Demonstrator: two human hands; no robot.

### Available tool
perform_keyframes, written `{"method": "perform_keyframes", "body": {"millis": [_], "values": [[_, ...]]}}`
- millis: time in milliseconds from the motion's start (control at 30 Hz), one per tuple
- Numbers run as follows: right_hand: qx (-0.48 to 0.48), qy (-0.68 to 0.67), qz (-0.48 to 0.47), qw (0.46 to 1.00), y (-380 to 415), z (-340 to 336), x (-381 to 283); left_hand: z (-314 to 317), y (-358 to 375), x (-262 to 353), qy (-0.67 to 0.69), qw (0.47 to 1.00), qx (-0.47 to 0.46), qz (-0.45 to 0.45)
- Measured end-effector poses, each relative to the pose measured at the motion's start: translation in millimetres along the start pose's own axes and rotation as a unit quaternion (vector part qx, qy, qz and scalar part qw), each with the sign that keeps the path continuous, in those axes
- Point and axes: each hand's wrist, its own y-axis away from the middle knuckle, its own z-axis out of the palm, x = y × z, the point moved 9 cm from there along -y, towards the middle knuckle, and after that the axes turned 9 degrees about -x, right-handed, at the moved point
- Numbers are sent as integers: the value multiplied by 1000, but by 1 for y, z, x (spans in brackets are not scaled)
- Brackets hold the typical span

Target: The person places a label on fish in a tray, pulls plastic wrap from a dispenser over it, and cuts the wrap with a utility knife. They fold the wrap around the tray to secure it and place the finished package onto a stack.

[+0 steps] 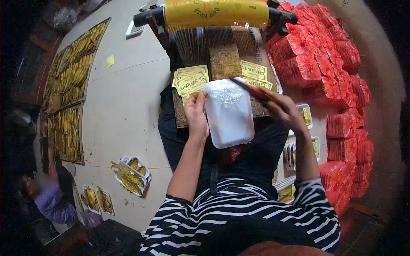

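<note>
My left hand (197,114) grips the left edge of a white foam tray (230,117), its fingers closed. The tray is bottom side up, and creased clear film shines near its far end. My right hand (282,110), slightly blurred, is wrapped around the red handle of a knife (243,85). Its dark blade lies across the far right corner of the tray. Yellow paper labels (191,80) marked CURUG 75 lie left of the tray on a worn wooden board (225,62), and more labels (255,72) lie on its right. What the tray holds is hidden.
A yellow film roll (215,13) sits on a stand ahead. Red bagged stacks (299,64) line the right side, near labelled trays (315,147). At left are racks of yellowish fish (66,132) and filled trays (131,175). Another person's purple sleeve (54,202) shows lower left.
</note>
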Motion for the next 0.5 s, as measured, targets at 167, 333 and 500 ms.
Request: {"method": "perform_keyframes", "body": {"millis": [167,333,500], "values": [[-70,287,-56,954,-85,41,-66,19,10,17,-16,998,27,51],[-84,424,139,891,-47,-20,-39,-2,5,-2,71,997,-18,25],[-24,250,175,952,15,-70,29,-10,0,-6,94,994,51,29]]}}
